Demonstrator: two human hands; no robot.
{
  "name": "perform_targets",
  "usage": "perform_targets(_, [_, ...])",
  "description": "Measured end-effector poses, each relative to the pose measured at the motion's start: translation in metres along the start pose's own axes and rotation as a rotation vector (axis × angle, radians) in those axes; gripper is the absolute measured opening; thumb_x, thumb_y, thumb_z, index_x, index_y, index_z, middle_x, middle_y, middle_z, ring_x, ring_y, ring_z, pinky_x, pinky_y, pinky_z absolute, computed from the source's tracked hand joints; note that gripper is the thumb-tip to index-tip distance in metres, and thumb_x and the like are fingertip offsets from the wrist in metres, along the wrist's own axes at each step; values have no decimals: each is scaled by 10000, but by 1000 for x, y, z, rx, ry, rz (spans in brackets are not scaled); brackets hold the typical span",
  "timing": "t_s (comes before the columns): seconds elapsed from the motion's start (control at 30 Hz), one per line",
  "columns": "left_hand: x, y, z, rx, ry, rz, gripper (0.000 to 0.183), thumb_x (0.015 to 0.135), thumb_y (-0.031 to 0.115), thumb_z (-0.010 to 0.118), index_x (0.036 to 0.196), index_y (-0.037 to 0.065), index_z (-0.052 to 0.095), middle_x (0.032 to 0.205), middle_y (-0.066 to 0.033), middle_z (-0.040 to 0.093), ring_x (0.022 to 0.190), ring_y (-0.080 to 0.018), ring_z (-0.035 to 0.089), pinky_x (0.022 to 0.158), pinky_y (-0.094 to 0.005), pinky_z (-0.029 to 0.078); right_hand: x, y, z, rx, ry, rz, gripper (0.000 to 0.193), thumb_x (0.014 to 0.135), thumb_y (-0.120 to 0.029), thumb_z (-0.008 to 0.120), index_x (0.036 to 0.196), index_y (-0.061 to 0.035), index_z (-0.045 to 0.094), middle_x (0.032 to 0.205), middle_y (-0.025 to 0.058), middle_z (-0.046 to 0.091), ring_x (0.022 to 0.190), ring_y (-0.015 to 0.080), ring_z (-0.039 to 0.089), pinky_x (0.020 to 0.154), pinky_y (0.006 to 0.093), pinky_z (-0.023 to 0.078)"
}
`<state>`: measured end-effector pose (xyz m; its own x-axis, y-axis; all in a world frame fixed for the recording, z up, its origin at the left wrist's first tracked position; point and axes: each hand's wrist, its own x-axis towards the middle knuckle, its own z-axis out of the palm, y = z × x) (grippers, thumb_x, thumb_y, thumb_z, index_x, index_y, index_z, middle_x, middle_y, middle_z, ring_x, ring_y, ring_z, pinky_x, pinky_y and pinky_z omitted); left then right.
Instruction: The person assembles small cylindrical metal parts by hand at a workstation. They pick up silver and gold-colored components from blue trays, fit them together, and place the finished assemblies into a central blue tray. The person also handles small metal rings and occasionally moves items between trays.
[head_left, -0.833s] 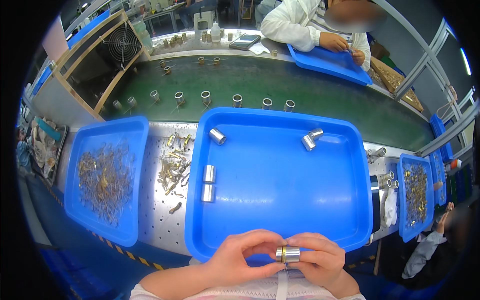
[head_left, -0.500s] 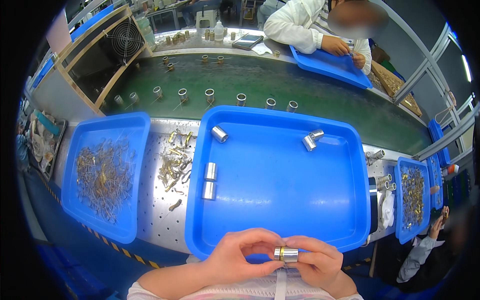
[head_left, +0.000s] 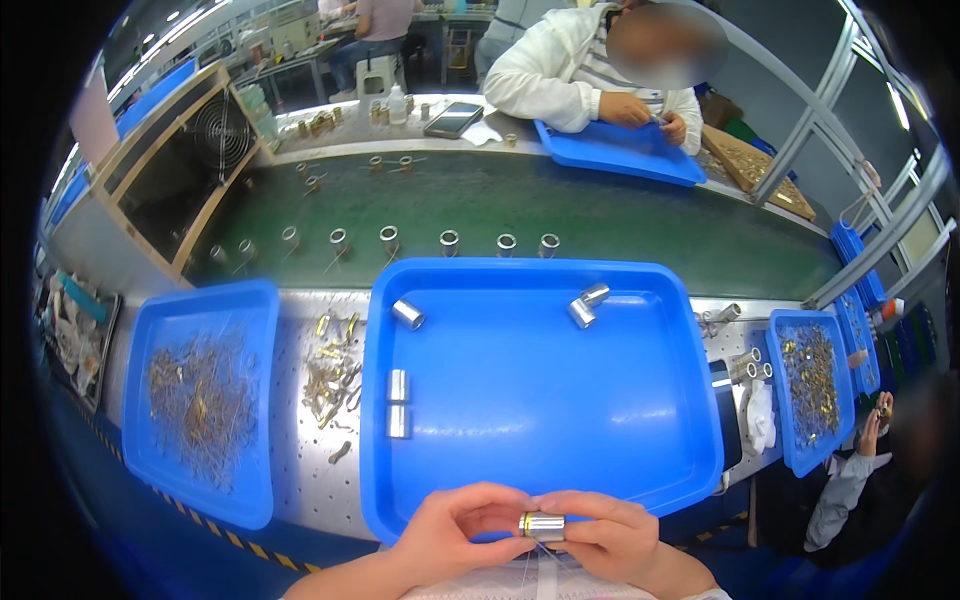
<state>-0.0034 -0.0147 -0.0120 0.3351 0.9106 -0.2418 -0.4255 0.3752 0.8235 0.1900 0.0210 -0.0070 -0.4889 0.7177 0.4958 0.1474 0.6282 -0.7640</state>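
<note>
Near the front rim of the large blue tray point(head_left: 540, 268), both of my hands hold one short silver metal cylinder point(head_left: 547, 527). A thin yellow band circles it close to its left end, and fine wires hang below. The fingertips of my left hand point(head_left: 450, 540) close on the banded end. My right hand point(head_left: 610, 537) pinches the plain end between thumb and fingers. Inside the tray, loose silver cylinders point(head_left: 398, 421) lie on the left side, with another cylinder point(head_left: 408, 314) at the far left and a pair of cylinders point(head_left: 582, 313) at the far right.
Left of the big tray lie brass-coloured strips point(head_left: 330, 385) on a perforated metal table and a blue tray of thin wires point(head_left: 262, 440). A tray of small brass parts point(head_left: 783, 400) stands right. Beyond, cylinders point(head_left: 389, 238) line a green belt point(head_left: 640, 225); a co-worker point(head_left: 560, 75) sits opposite.
The view has tilted up, so the trays and belt sit lower in it. My hands still hold the cylinder; its yellow band now shows nearer the left end, and the wires show more clearly.
</note>
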Motion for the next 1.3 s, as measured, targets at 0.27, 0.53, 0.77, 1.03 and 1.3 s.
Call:
perform_targets(0.27, [3, -5, -5, 7, 41, -33, 369, 737, -114, 668, 1082, -49, 558, 1105, -155, 574, 1018, -205, 590, 926, -337, 478, 0, 2, -3, 74, 5, 0, 187, 707, 58, 706, 831, -3, 579, 1025, 202, 630, 912, 302, 659, 759, 336, 563])
perform_targets(0.53, [9, 6, -10, -70, -7, 27, 350, 762, -79, 663, 1082, 13, 557, 1012, -92, 630, 902, -145, 615, 745, -252, 517, 2, -1, 0, 59, 35, 25, 194, 709, 56, 709, 828, -19, 576, 1017, 191, 632, 891, 293, 662, 720, 319, 558])
perform_targets(0.77, [4, 10, -10, -77, 21, -1, 265, 780, -61, 646, 1027, 10, 581, 1015, -99, 622, 941, -181, 601, 777, -289, 502, 9, -12, -1, -47, -21, 28, 202, 703, 53, 712, 825, -27, 572, 1004, 188, 638, 867, 284, 664, 707, 320, 547])
perform_targets(1.03, [6, -6, -6, -179, 13, -59, 386, 771, -105, 633, 1138, -41, 533, 1066, -146, 609, 992, -186, 593, 876, -294, 481, 2, 6, 1, 11, 30, -1, 198, 723, 18, 717, 862, -3, 578, 1019, 186, 633, 859, 260, 657, 688, 290, 552])
perform_targets(1.3, [9, 1, -2, -156, -25, -106, 352, 785, -80, 633, 1124, -33, 553, 1050, -135, 617, 986, -173, 596, 877, -285, 477, -2, 4, -3, -33, 41, 0, 175, 741, 15, 704, 847, -7, 567, 1034, 201, 625, 865, 260, 652, 687, 290, 551])
